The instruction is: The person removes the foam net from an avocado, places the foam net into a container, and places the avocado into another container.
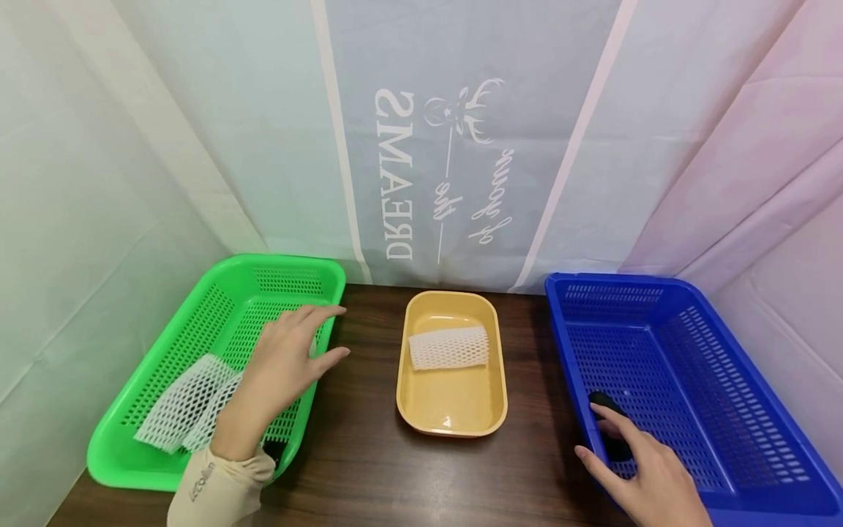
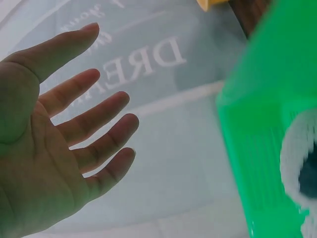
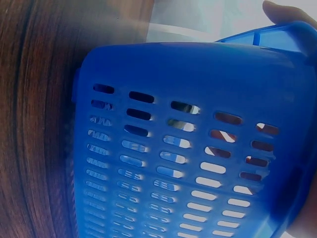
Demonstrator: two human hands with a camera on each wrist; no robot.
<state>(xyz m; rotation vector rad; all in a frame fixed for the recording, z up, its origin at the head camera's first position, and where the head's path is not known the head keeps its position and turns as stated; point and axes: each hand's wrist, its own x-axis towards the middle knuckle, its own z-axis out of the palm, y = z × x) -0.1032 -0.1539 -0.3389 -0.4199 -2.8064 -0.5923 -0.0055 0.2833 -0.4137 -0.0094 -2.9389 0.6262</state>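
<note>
My left hand hovers above the green basket, thumb and fingers spread, nothing in its grasp. In the left wrist view its palm faces the camera. White foam net sleeves lie in the green basket, partly behind my left forearm. A dark thing shows beside the left cuff. My right hand reaches over the near left side of the blue basket. Its index finger lies over a dark, rounded object inside, while the thumb stands apart, outside the rim. The basket wall hides most of this in the right wrist view.
Between the baskets stands a yellow tray holding another white foam net sleeve. All three containers rest on a dark wooden table. A printed grey curtain hangs right behind them, with cloth at both sides.
</note>
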